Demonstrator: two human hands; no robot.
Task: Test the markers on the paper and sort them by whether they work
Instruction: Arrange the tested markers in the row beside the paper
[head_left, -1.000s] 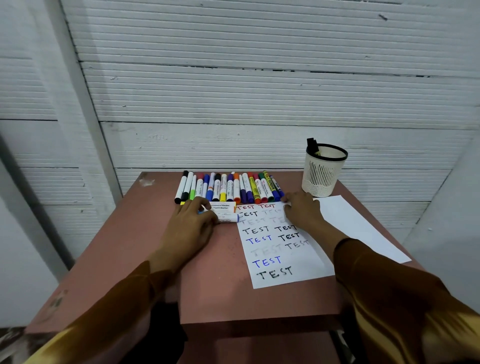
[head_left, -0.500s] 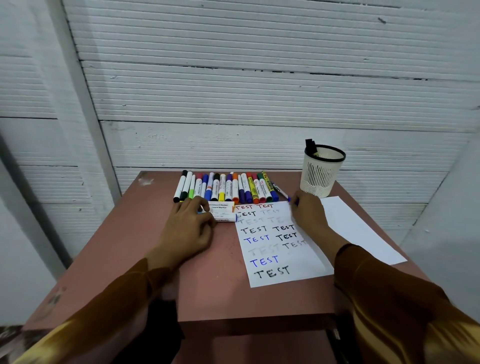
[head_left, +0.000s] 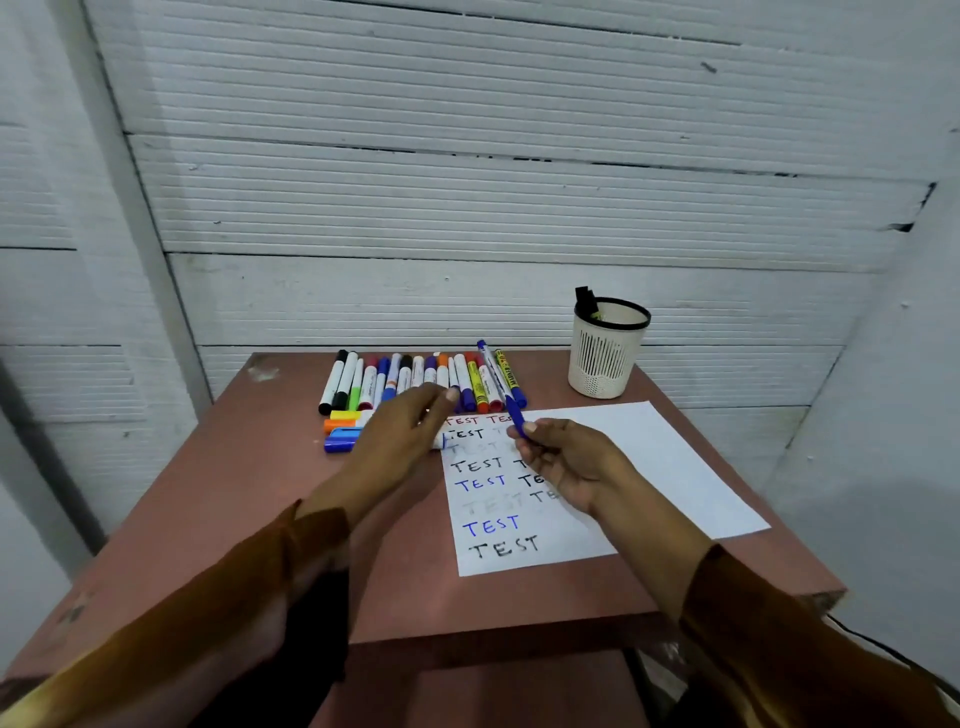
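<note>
Two hands hover over the paper (head_left: 644, 462): right hand (head_left: 569, 460) pinches a blue pen (head_left: 501, 387) angled above the marker row (head_left: 415, 382); left hand (head_left: 402, 431), fingers loosely extended, holds nothing.

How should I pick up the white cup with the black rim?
Wrap a hand round the round slotted wall of the white cup, below its black rim, coming from the near right side. It stands upright with bare table there, while the row of markers lies on its left. Something dark pokes out at the top left, so probably don't grab from above.
</note>
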